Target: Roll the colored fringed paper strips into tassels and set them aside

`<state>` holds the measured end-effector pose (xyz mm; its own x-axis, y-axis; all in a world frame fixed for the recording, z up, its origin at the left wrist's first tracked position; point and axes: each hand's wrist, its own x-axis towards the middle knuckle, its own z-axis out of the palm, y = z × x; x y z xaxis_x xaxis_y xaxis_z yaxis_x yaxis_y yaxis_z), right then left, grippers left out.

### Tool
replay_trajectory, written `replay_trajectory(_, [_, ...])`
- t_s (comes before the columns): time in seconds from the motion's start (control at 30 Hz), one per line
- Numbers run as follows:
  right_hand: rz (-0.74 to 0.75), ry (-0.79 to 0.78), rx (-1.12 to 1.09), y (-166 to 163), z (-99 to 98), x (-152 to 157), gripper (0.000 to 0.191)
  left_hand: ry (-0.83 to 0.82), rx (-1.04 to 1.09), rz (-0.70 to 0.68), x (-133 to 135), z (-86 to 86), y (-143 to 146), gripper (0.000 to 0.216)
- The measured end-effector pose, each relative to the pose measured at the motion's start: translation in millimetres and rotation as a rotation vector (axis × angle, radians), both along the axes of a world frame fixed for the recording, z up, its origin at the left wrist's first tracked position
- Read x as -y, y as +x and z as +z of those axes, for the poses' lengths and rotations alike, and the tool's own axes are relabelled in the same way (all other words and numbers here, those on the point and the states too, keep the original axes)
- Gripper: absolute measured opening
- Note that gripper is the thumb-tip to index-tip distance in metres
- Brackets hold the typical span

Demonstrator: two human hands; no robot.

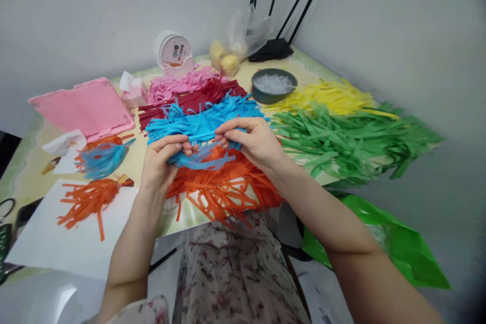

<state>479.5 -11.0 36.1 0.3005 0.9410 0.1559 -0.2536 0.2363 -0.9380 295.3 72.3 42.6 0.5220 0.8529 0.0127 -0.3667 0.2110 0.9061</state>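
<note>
1. Pinching, thumb against fingertips, one end of blue fringed strip (205, 161) with left hand (163, 154).
2. Pinching in like manner near the opposite end with right hand (248, 139); keeping both hands apart.
3. Held in front of blue pile (212, 116), above the rear edge of orange pile (216, 192); probably gripped at both ends to keep the strip extended and the fringe hanging free.
4. Count six coloured piles on table (30, 174): blue and orange as above, plus pink pile (182, 83), dark red pile (197, 98), yellow pile (330, 97) and green pile (341, 136). Sorted by colour, presumably to limit mixing.
5. Count two tassel clusters at left: blue-and-orange cluster (104, 159) and orange cluster (89, 202), the latter lying on one white sheet (41, 243). Probably placed aside to leave room for both hands.
6. Count one dark bowl (266, 97) behind, containing clear pieces, near the yellow pile.
7. Cannot tell the number of individual strips per pile, owing to overlap.
</note>
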Motion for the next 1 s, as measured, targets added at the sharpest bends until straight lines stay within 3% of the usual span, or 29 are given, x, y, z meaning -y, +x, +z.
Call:
replay_trajectory(0.1, [-0.040, 0.033, 0.118, -1.5, 1.0, 3.5, 0.011, -0.004, 0.015, 0.046, 4.0, -6.4, -4.4, 0.008])
replay_trajectory(0.17, [-0.080, 0.110, 0.327, 1.0, 3.6, 7.9, 0.017, 0.136, -0.096, -0.002, 2.6, -7.2, -13.8, 0.007])
replay_trajectory(0.23, [-0.106, 0.237, 0.580, 4.8, 7.7, 12.9, 0.023, 0.416, -0.286, -0.059, -0.6, -2.6, -24.6, 0.009])
replay_trajectory(0.33, [-0.089, 0.453, 0.891, 8.1, 15.2, 18.5, 0.027, 0.885, -0.515, -0.032, -4.2, 12.2, -33.8, 0.013])
replay_trajectory(0.4, [-0.061, 0.544, 1.038, 7.6, 19.0, 20.8, 0.028, 1.068, -0.591, -0.059, -4.9, 21.9, -33.2, 0.017])
replay_trajectory(0.57, [-0.046, 0.645, 1.253, 5.0, 21.5, 26.7, 0.024, 1.162, -0.637, -0.251, -8.0, 28.3, -27.5, 0.020])
replay_trajectory(0.67, [0.033, 0.545, 1.260, 8.5, 27.4, 28.7, 0.023, 1.264, -0.710, -0.198, -10.3, 22.5, -27.6, 0.021])
replay_trajectory(0.8, [0.168, 0.143, 1.070, 15.5, 44.0, 17.3, 0.030, 1.586, -0.813, 0.036, -10.8, 9.6, -25.1, 0.022])
replay_trajectory(0.9, [0.380, -0.099, 0.861, 16.2, 47.4, 0.6, 0.035, 1.840, -0.689, 0.244, -11.2, 0.7, -22.8, 0.021])
replay_trajectory(1.0, [0.547, -0.159, 0.585, 10.7, 38.8, -10.5, 0.032, 1.965, -0.551, 0.385, -13.1, -4.2, -23.1, 0.027])
